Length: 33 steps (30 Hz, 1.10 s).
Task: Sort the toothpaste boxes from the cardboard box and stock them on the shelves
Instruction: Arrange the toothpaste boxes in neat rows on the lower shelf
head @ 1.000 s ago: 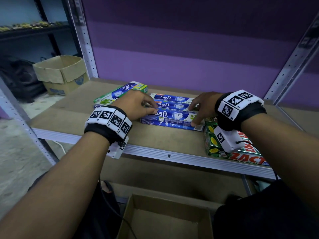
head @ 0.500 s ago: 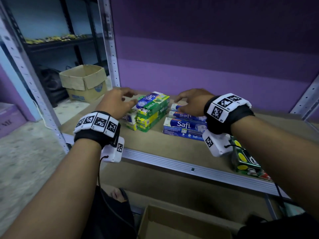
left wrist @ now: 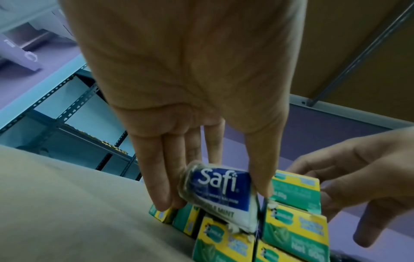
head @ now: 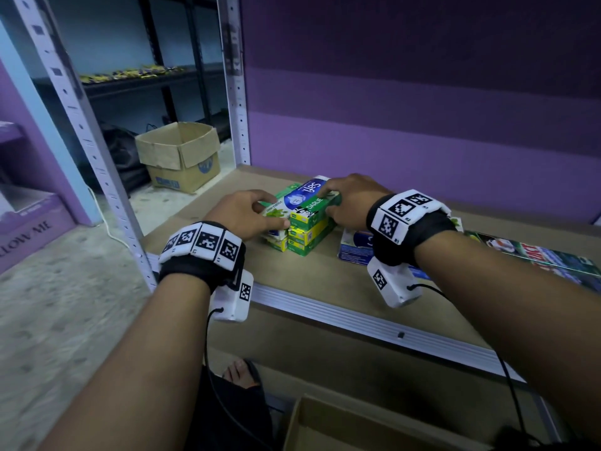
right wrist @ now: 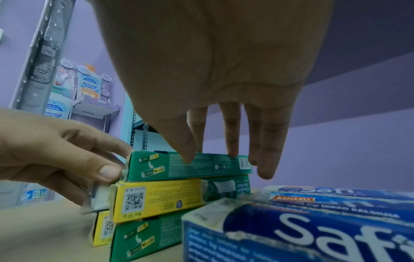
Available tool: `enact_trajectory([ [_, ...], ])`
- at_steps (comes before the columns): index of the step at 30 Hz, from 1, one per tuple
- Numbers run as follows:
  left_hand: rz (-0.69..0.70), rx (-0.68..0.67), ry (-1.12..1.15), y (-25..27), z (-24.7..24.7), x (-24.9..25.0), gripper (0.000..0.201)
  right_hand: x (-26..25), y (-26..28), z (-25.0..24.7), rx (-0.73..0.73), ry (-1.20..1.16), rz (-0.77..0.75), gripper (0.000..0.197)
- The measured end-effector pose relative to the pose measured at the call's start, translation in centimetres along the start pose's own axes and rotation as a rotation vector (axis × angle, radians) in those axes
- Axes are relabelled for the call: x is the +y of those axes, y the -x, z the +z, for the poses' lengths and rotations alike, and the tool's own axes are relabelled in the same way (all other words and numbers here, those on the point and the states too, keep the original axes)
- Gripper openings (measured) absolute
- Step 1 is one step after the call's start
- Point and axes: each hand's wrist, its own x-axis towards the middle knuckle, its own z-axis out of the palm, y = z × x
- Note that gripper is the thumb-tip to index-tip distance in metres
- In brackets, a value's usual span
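On the wooden shelf [head: 325, 288] stands a stack of green and yellow Darlie boxes [head: 309, 236], in two columns side by side. In the right wrist view I count three boxes in the nearer column, one on another; how many the other column has I cannot tell. One white and blue Safi box [head: 297, 198] lies on top of the stack. The left hand [head: 247, 213] pinches its near end between the thumb and the fingers, which the left wrist view shows clearly, with the word "Safi" on the end flap. The right hand [head: 353, 198] is on the top Darlie box [right wrist: 190, 165]: the thumb is on its side and the fingers reach over its top, only slightly bent. To the right of the stack lie blue Safi boxes [right wrist: 313, 221]; the right wrist view shows at least two, but in the head view the wrist hides most of them. Further right lies a green and red box [head: 536, 255]. One open cardboard box [head: 341, 431] is below the shelf, and another cardboard box [head: 182, 156] stands on the floor behind.
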Motion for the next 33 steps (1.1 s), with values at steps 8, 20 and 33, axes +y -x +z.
enact_trajectory([
  [8,-0.038,0.086,0.119,-1.0,0.2,-0.4,0.052,0.3,0.4,0.2,-0.017,-0.019,-0.009,0.043],
  [20,0.142,0.194,0.319,-0.6,-0.1,0.5,0.045,1.5,0.9,-0.1,-0.023,-0.199,-0.023,0.038],
  [33,0.501,0.190,0.524,3.2,0.7,5.3,0.052,5.2,3.2,-6.0,0.188,-1.372,0.292,0.043],
])
